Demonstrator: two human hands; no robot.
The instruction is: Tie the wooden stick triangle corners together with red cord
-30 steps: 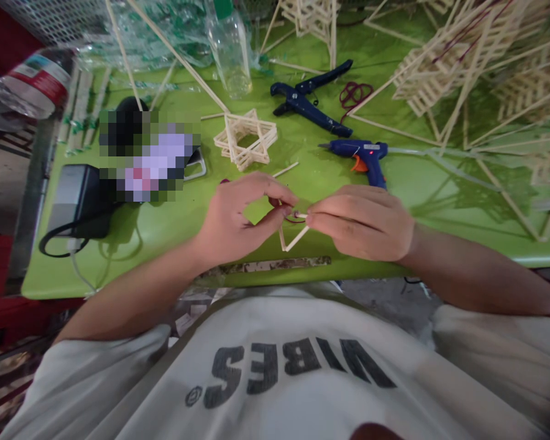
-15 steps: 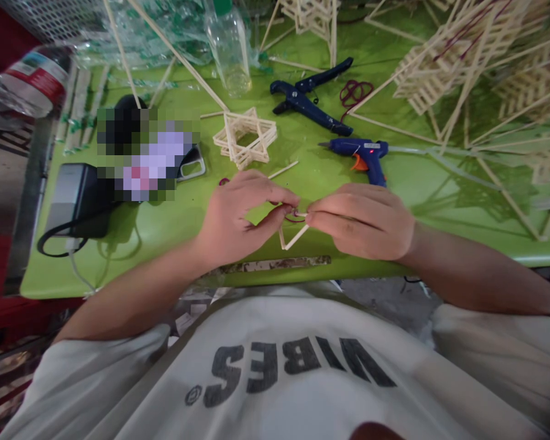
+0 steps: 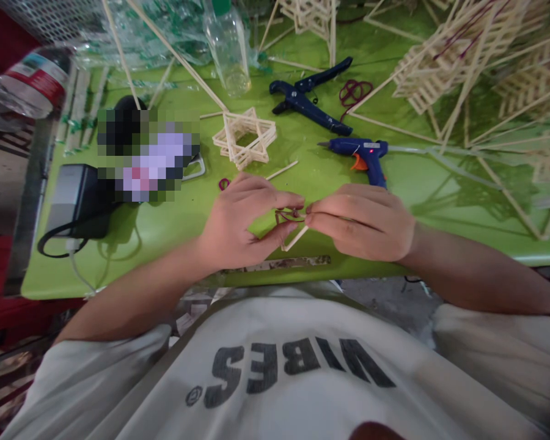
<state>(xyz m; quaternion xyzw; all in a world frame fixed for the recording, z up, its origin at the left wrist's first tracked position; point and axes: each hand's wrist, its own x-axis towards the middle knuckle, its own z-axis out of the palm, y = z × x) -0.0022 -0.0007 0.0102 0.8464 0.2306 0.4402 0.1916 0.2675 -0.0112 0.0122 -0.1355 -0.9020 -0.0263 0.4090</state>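
Right hand (image 3: 363, 222) pinches the stick frame (image 3: 296, 238); left hand (image 3: 239, 223), at nine o'clock, spreads around red cord (image 3: 295, 213). Steady frame, snug cord works best!

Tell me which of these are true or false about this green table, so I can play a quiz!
1. The glue gun and the cutter lie on the green table. True.
2. The glue gun is yellow all over. False: it is blue, with an orange trigger.
3. The left hand and the right hand are close together. True.
4. The right hand is pinching the cutter. False: it is pinching thin sticks.
5. A stick star and a green-capped bottle are on the table. True.
6. The star is inside the bottle. False: it lies on the table, apart from the bottle.
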